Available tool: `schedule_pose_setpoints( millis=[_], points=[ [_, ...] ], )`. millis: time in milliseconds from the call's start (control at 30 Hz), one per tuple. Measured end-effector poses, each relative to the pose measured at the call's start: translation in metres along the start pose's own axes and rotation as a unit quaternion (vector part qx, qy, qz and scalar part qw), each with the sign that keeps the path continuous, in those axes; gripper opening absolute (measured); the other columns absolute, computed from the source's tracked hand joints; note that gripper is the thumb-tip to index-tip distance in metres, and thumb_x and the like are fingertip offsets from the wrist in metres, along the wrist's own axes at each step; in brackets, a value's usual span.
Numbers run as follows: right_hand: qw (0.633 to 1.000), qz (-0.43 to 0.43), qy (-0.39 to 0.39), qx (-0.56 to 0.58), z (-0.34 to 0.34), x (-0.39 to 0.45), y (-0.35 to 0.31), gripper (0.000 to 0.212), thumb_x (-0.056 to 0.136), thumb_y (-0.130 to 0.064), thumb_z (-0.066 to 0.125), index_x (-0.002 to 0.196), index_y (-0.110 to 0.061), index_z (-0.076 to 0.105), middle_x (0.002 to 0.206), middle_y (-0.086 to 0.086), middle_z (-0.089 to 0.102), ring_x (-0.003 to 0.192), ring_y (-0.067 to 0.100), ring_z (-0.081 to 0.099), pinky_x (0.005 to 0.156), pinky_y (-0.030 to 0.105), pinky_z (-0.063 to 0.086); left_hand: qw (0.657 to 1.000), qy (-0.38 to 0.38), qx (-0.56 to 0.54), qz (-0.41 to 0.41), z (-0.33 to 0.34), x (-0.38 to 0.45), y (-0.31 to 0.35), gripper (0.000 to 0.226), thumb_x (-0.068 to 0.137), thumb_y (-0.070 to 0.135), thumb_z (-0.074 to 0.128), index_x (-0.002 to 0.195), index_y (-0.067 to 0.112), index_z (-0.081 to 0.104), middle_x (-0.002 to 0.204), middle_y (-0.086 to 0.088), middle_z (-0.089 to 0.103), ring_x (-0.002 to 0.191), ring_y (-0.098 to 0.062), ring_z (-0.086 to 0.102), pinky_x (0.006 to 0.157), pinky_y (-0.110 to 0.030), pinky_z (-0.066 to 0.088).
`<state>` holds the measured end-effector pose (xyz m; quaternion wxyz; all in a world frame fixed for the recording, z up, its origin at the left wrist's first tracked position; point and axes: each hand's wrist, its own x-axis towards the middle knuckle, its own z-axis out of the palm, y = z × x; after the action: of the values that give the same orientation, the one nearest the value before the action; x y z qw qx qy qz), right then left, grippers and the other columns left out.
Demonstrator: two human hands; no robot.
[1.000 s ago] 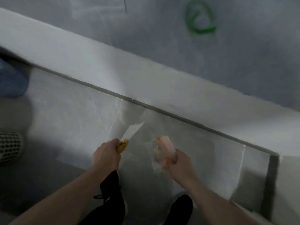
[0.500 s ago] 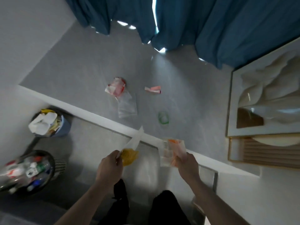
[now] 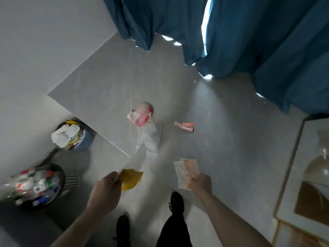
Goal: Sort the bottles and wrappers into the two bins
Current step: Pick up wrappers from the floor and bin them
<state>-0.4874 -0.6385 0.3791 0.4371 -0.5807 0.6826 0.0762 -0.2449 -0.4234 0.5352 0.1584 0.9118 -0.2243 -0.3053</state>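
Observation:
My left hand [image 3: 105, 191] pinches a yellow wrapper [image 3: 130, 178] with a white strip. An orange and clear wrapper [image 3: 186, 172] is held in my right hand [image 3: 201, 181]. On the grey floor ahead lie a pink and white wrapper [image 3: 140, 114], a clear plastic bag [image 3: 148, 138] just below it, and a small pink wrapper [image 3: 185, 126] to the right. At the left stands a blue bin [image 3: 83, 141] heaped with wrappers. A dark bin [image 3: 58, 177] full of bottles stands nearer, at the lower left.
A white wall [image 3: 35, 68] and its corner edge run along the left, next to the bins. Blue curtains [image 3: 249, 41] hang at the back. A framed mirror [image 3: 311, 175] leans at the right. My shoes [image 3: 176, 202] are on the floor below my hands.
The view swung up and out from the wall ledge to the open floor. Both hands kept their wrappers and moved apart a little; the bins came closer at the left.

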Motion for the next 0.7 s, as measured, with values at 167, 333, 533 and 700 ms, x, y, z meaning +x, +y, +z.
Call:
schedule_pose_setpoints(
  millis=[167,333,533,700],
  points=[
    [0.999,0.028,-0.015,-0.030,0.034,0.072,-0.006,0.030,0.071,-0.011,0.072,0.100,-0.007,0.077,0.097,0.017,0.075,0.087,0.033,0.072,0.068,0.034,0.055,0.998,0.020,-0.020,-0.062,0.018,0.025,0.016,0.026,0.090,0.012,0.059,0.067,0.018,0.049,0.054,0.000,0.053,0.053,-0.024,0.054,0.050,-0.033,0.039],
    [0.997,0.058,-0.030,-0.044,0.045,0.088,-0.014,0.039,0.070,-0.023,0.084,0.105,-0.010,0.073,0.105,0.016,0.073,0.095,0.035,0.070,0.073,0.033,0.054,0.993,0.031,-0.041,-0.103,0.023,0.026,0.011,0.017,0.093,0.019,0.059,0.076,0.019,0.058,0.063,-0.001,0.062,0.063,-0.025,0.062,0.058,-0.037,0.047],
    [0.996,0.085,-0.030,0.021,0.049,0.093,-0.021,0.054,0.066,-0.014,0.089,0.110,0.000,0.061,0.111,0.025,0.070,0.099,0.041,0.069,0.076,0.038,0.051,0.990,0.036,-0.058,-0.124,0.015,0.019,0.002,0.016,0.097,0.026,0.053,0.087,0.020,0.062,0.071,-0.001,0.067,0.072,-0.024,0.066,0.066,-0.042,0.054],
    [0.995,0.053,-0.066,0.046,0.027,0.057,-0.036,0.052,0.067,-0.018,0.087,0.114,-0.009,0.067,0.109,0.015,0.073,0.099,0.034,0.069,0.074,0.031,0.048,0.989,0.048,-0.065,-0.127,-0.006,-0.001,0.007,0.016,0.096,0.020,0.053,0.084,0.020,0.064,0.073,-0.001,0.066,0.072,-0.024,0.065,0.068,-0.041,0.052]
  ],
)
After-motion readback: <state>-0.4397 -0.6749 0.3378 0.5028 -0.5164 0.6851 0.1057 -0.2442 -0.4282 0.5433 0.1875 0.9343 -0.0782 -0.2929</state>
